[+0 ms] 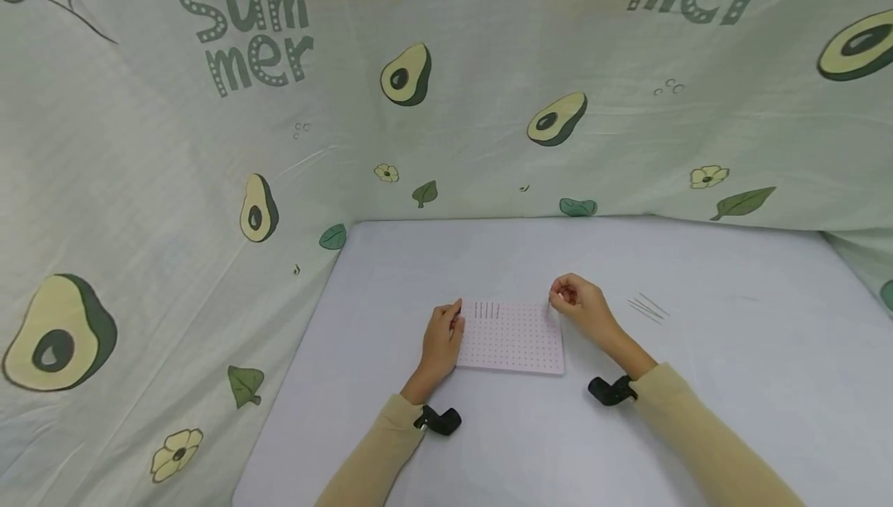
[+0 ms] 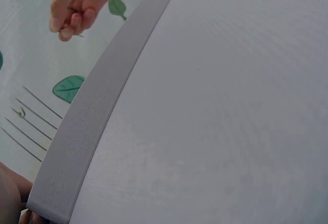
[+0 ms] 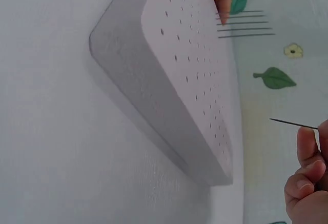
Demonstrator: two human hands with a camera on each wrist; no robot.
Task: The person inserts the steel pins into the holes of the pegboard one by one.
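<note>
A pale pink pegboard [image 1: 512, 340] with rows of small holes lies on the table. Several thin sticks [image 1: 486, 311] stand upright in a row near its far left corner. My left hand [image 1: 441, 340] holds the board by its left side, with fingertips at the edge in the left wrist view. Over the far right corner, my right hand [image 1: 577, 304] pinches one thin dark stick [image 3: 293, 123] between thumb and fingertips. Its pointed end sticks out toward the board, apart from the holes in the right wrist view.
Several loose thin sticks [image 1: 649, 308] lie on the white table [image 1: 739, 383] to the right of my right hand. A cloth printed with avocados [image 1: 418, 150] hangs behind and at the left. Each wrist carries a black camera [image 1: 443, 420].
</note>
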